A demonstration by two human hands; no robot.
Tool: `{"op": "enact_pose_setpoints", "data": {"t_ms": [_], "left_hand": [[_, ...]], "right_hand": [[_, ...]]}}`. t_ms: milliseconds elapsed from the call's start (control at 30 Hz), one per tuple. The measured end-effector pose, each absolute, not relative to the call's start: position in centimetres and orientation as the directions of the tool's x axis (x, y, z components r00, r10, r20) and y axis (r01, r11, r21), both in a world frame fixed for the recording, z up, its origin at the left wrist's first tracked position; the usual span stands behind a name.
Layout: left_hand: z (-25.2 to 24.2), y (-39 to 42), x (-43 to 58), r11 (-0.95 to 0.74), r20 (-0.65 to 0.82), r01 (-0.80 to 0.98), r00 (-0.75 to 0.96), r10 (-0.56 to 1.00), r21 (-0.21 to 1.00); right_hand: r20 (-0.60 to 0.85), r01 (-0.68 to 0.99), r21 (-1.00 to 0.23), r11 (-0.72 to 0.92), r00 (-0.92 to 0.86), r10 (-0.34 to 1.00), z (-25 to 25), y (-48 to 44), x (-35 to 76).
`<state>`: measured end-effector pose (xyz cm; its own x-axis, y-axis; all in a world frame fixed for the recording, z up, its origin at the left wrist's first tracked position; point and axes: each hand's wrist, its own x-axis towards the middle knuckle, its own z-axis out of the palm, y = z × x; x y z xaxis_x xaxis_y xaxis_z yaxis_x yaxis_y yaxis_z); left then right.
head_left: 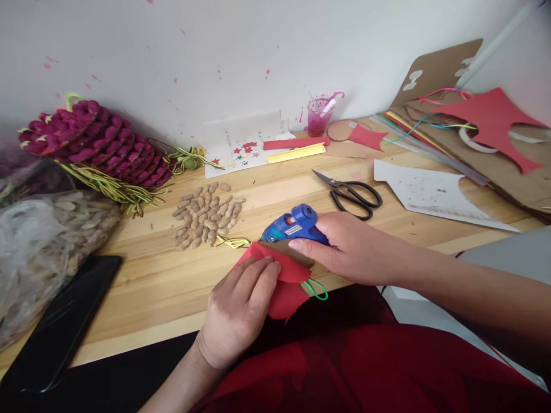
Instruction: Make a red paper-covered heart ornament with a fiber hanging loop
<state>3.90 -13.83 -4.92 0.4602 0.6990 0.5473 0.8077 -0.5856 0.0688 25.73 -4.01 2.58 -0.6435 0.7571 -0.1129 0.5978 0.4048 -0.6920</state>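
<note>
My right hand [344, 246] is wrapped round a blue hot glue gun [297, 225]. Its nozzle points left, at the upper edge of a piece of red paper [287, 298]. My left hand [245, 304] grips that paper near the table's front edge, fingers lying over its folded top. Brown cardboard [293, 251] shows behind the fold, below the glue gun. A green cord loop [318, 290] sticks out at the paper's right side, and a yellow-green tassel [233, 241] lies by its upper left. The nozzle's very tip is hard to make out.
Peanuts [206, 215] lie in a patch left of centre, with black scissors [353, 195] to the right. A phone [64, 321], a bag of peanuts [47, 246] and purple peanut craft [99, 143] occupy the left. A purple-stained cup [318, 117] stands near the wall; cardboard [520, 178] lies right.
</note>
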Motion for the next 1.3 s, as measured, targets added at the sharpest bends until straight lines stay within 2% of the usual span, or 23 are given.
{"op": "enact_pose_setpoints", "data": {"t_ms": [933, 1300], "left_hand": [[-5.1, -14.0, 3.8, -0.587, 0.541, 0.806, 0.46, 0.704, 0.078], [-5.0, -13.9, 3.8, -0.568, 0.531, 0.82, 0.449, 0.718, 0.074]], "right_hand": [[-0.111, 0.551, -0.733, 0.399, -0.676, 0.729, 2.4, -3.8, 25.9], [-0.131, 0.62, -0.674, 0.401, -0.635, 0.761, 2.4, -4.0, 26.8]]}}
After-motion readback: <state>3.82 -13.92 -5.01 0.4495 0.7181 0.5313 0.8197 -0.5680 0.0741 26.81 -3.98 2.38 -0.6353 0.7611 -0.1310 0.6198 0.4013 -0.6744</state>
